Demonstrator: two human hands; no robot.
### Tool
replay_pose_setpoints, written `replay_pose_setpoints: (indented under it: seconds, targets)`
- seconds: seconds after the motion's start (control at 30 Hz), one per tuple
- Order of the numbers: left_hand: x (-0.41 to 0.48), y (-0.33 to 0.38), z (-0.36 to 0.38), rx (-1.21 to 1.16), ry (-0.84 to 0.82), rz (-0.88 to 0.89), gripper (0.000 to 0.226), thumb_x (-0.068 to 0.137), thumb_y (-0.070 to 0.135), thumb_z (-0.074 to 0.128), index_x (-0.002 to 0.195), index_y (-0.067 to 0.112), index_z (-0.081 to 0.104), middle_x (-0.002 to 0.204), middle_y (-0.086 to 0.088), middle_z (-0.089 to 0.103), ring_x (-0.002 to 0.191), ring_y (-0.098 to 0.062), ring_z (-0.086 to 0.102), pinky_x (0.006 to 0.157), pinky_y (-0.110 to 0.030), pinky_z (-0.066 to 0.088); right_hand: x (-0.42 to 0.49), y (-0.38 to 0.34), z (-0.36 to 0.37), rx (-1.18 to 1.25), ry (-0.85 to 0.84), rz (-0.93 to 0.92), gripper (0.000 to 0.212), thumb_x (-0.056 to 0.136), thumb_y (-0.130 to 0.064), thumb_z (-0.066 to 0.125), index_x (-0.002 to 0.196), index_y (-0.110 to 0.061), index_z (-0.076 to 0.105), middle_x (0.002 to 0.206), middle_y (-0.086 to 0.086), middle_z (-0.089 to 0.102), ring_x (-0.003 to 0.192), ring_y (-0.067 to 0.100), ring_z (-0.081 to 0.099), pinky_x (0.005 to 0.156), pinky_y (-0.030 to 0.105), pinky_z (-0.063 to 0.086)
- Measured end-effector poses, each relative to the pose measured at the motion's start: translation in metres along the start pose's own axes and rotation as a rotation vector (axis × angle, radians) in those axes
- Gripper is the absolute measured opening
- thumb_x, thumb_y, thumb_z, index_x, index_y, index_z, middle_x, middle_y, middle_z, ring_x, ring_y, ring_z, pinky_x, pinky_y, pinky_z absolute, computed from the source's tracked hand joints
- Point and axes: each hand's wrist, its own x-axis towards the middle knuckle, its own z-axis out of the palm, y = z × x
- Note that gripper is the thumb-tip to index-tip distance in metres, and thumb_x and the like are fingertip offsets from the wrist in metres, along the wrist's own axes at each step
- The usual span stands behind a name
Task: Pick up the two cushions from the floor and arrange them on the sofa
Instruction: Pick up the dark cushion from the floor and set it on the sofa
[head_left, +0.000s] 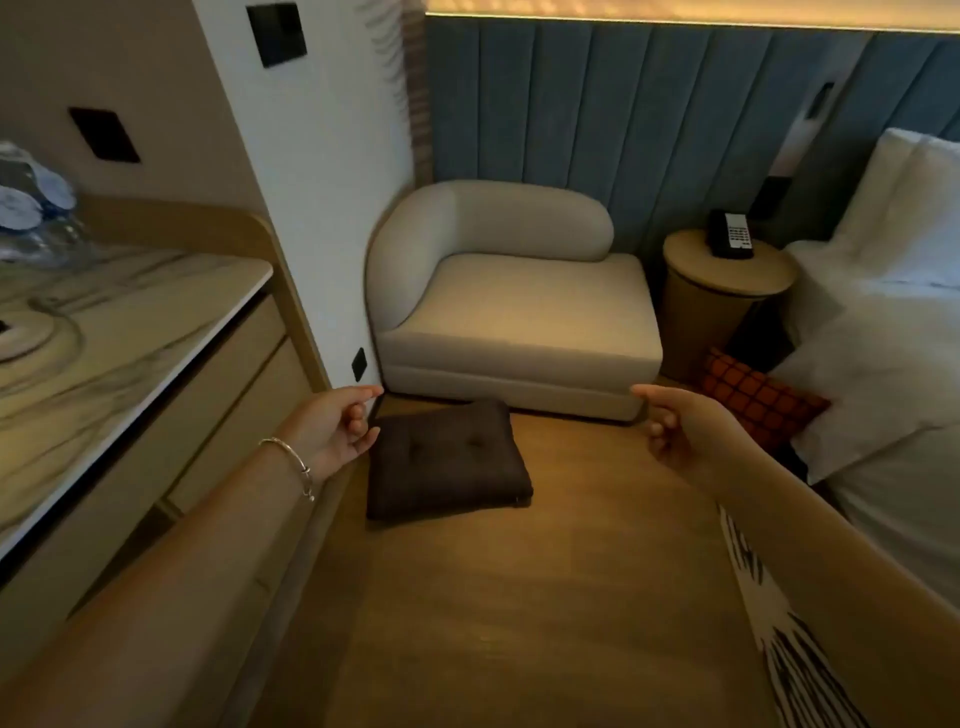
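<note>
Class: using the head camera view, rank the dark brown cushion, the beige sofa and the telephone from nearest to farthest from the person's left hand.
1. Dark brown cushion: on the floor just beside the left hand.
2. Beige sofa: beyond the cushion, in the corner.
3. Telephone: on the round side table, far right.

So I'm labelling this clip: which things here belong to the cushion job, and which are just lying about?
Job:
dark cushion, on the floor
orange checked cushion, by the bed
sofa
left hand, empty
right hand, empty

Lying about:
phone
round side table
bed
marble counter
</note>
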Motion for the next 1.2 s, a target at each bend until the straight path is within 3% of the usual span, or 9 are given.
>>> replay_pose_setpoints:
  seconds: [0.43,0.67,1.0,1.1,1.2]
  targets:
    - [0.182,0.075,0.009,-0.020,0.101,-0.038,0.010,0.091,0.016,0.051,0.089,0.013,0.061,0.038,0.008,0.042,0.032,-0.003,0.039,0.068,-0.026,0.044,0.214,-0.039,0.078,-0.033,0.007,0.136,0.017,0.092,-0.017,0.044,0.095,-0.017,0.061,0.041,-0.010,0.042,0.051,0.007,0.040,0.044,0.017,0.034]
    - [0.285,0.105,-0.021,-0.072,0.204,-0.132,0.012,0.092,0.015,0.050,0.088,0.014,0.061,0.037,0.009,0.042,0.030,-0.003,0.039,0.068,-0.026,0.043,0.318,-0.045,0.136,-0.059,-0.050,0.233,0.018,0.092,-0.016,0.042,0.093,-0.017,0.060,0.042,-0.010,0.042,0.042,0.005,0.038,0.038,0.015,0.033]
    - [0.430,0.145,-0.019,-0.037,0.211,-0.254,0.004,0.089,0.014,0.055,0.084,0.013,0.055,0.037,0.009,0.045,0.031,-0.003,0.041,0.067,-0.025,0.045,0.444,-0.049,0.168,-0.029,0.059,0.329,0.017,0.091,-0.014,0.044,0.087,-0.016,0.060,0.041,-0.010,0.051,0.041,0.004,0.049,0.039,0.014,0.038]
    - [0.471,0.141,-0.013,-0.020,0.228,-0.264,0.008,0.089,0.014,0.055,0.081,0.014,0.058,0.037,0.010,0.047,0.036,-0.003,0.044,0.070,-0.024,0.046,0.490,-0.038,0.168,-0.039,0.053,0.397,0.018,0.091,-0.013,0.044,0.084,-0.014,0.061,0.044,-0.009,0.056,0.043,0.004,0.054,0.040,0.013,0.041]
    - [0.502,0.123,-0.014,-0.011,0.261,-0.286,0.012,0.090,0.014,0.052,0.080,0.015,0.058,0.048,0.007,0.051,0.053,-0.006,0.046,0.076,-0.024,0.045,0.531,-0.018,0.176,-0.070,0.057,0.477,0.019,0.091,-0.013,0.043,0.080,-0.014,0.058,0.042,-0.008,0.058,0.040,0.003,0.054,0.040,0.012,0.040]
